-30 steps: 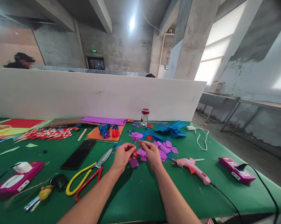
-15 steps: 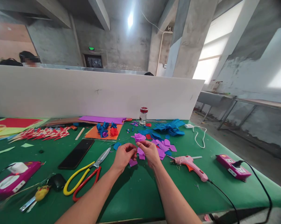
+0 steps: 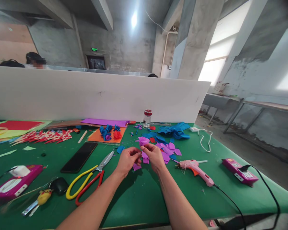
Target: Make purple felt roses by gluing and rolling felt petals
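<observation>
At frame centre, pinched in right hand (image 3: 154, 156): purple paper flower (image 3: 143, 140). Alongside: left hand (image 3: 127, 159), closed at fingertips, contents unclear.

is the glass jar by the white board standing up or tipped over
Upright: the glass jar stands on the green table with its red lid on top.

- Green table (image 3: 144, 204) with a smooth top
- Left: magenta power strip (image 3: 26, 182), black phone (image 3: 79, 158), scissors (image 3: 100, 167)
- Middle: purple paper pieces (image 3: 169, 149), blue paper (image 3: 176, 131), red-lidded jar (image 3: 147, 122)
- Right: pink glue gun (image 3: 196, 168), white cable (image 3: 202, 142), second power strip (image 3: 240, 174)
</observation>
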Motion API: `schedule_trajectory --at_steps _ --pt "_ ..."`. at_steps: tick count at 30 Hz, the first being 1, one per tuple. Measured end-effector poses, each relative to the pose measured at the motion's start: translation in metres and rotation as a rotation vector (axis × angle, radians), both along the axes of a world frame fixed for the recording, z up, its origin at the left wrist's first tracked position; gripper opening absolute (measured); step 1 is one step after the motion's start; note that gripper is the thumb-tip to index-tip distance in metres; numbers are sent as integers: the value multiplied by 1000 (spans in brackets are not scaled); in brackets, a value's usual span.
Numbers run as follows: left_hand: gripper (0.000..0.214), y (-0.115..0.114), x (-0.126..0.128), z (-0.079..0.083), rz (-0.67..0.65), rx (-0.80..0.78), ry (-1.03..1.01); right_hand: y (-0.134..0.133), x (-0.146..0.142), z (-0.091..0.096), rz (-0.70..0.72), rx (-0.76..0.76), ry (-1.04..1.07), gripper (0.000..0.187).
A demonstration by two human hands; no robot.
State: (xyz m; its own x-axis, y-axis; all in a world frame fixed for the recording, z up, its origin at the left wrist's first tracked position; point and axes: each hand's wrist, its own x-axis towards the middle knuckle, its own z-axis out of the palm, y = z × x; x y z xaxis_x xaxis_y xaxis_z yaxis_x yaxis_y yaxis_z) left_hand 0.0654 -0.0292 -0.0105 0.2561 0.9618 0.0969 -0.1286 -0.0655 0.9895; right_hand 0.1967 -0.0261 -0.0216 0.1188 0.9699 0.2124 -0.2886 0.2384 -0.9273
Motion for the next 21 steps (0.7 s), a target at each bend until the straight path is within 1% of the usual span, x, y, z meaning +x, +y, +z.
schedule_trajectory --at_steps 3,9,15,18,21 --pt "26 -1 0 1 9 -6 -10 0 0 1 16 44 -4 24" --pt "27 -2 1 1 15 -3 5 1 1 -1 -81 28 -45 32" --pt "28 -3 0 4 -22 -14 1 -3 4 2 -7 -48 83 33" --pt "28 -2 0 2 -29 -13 -2 -3 5 2 18 -72 89 33" --pt "28 -1 -1 0 -13 -23 1 -4 6 3 -1 -69 61 34"
